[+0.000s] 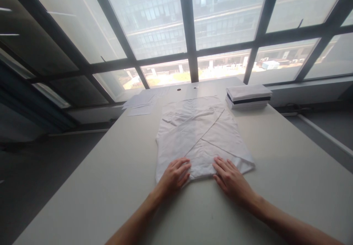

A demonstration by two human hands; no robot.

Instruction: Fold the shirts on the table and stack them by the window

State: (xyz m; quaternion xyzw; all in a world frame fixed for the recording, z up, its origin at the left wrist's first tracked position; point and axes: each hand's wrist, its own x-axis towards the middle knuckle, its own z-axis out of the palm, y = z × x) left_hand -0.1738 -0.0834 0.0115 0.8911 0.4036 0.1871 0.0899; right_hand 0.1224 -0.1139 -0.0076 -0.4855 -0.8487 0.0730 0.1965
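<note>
A white shirt (198,134) lies on the table with its sleeves folded inward across the body, one crossing diagonally. My left hand (174,173) rests on the left part of its near edge, fingers stretched over the cloth. On the right part of the same edge, my right hand (229,176) lies with its fingers extended and its thumb at the hem. Both palms face down, and a short stretch of hem shows between them. The fabric is wrinkled in places, and its right near corner juts out beyond my right hand.
A stack of folded white and dark cloth (248,97) sits at the table's far right. Several loose white paper sheets (140,102) lie at the far left. The white table (110,186) reaches to large framed windows (220,13), with a cable hole (179,89) near its far edge.
</note>
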